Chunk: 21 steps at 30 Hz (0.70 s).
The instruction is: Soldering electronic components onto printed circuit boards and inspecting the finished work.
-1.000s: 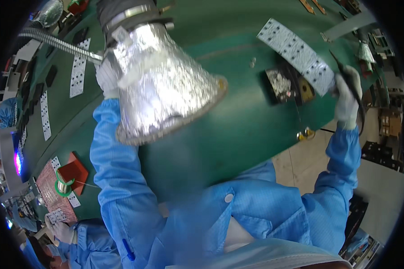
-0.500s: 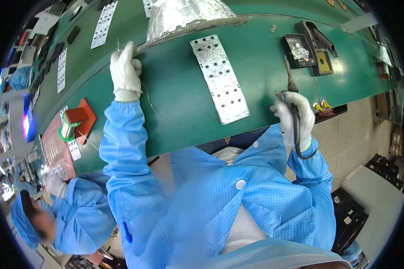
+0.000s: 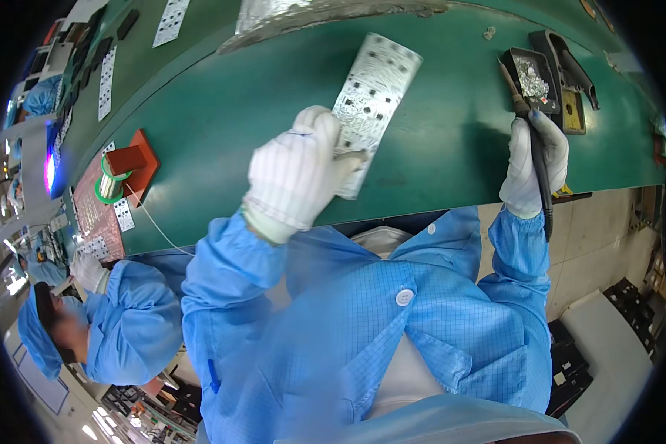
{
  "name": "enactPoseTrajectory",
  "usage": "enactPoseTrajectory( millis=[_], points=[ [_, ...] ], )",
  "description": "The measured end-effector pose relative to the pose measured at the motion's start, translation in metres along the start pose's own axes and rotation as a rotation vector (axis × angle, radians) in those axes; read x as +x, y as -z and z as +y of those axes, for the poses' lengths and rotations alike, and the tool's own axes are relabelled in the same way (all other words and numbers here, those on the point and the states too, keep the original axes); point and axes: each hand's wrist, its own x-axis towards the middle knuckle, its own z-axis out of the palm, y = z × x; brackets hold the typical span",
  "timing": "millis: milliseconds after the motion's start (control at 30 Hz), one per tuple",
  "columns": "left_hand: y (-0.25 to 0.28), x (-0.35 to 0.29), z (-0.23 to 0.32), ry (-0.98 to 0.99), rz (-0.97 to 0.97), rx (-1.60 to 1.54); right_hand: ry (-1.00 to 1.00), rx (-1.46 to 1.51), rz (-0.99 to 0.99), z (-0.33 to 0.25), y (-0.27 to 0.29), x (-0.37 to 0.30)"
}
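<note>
A white circuit board panel [image 3: 377, 92] with rows of small black parts lies slanted on the green bench in front of me. My left hand [image 3: 292, 170], in a white striped glove, grips its left edge low down, thumb over the board's face; the fingertips are partly hidden. My right hand [image 3: 533, 159], also gloved, is closed round a soldering iron [image 3: 524, 107]. The iron's tip points up, beside a small black tray [image 3: 536, 74] of silvery solder bits. I cannot make out whether the left hand still holds solder wire.
A solder spool [image 3: 111, 185] on a red-brown stand [image 3: 142, 163] stands left, its wire running toward my left sleeve. The black iron holder [image 3: 566, 63] is at right. A foil-covered duct [image 3: 311, 15] crosses the far side. A co-worker [image 3: 126, 318] in blue sits at left.
My left hand has come down and right from the far left onto the board panel, which has turned to slant the other way. The right hand has moved the iron up and right toward the tray.
</note>
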Motion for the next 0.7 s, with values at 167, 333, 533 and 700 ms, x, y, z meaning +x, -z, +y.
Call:
enactPoseTrajectory(
  millis=[167,333,533,700],
  points=[
    [0.015,-0.001,-0.027,-0.099,-0.102,-0.096,0.014,0.024,-0.015,0.003,0.001,0.003],
    [0.008,0.006,-0.029,-0.085,-0.097,-0.127,-0.052,0.000,0.025,0.001,-0.001,0.003],
    [0.017,0.008,-0.018,-0.034,-0.020,-0.157,-0.028,-0.034,-0.001,0.004,0.002,0.003],
    [-0.004,0.012,-0.001,-0.043,0.227,-0.132,-0.043,-0.088,-0.018,0.005,0.004,0.005]
  ],
)
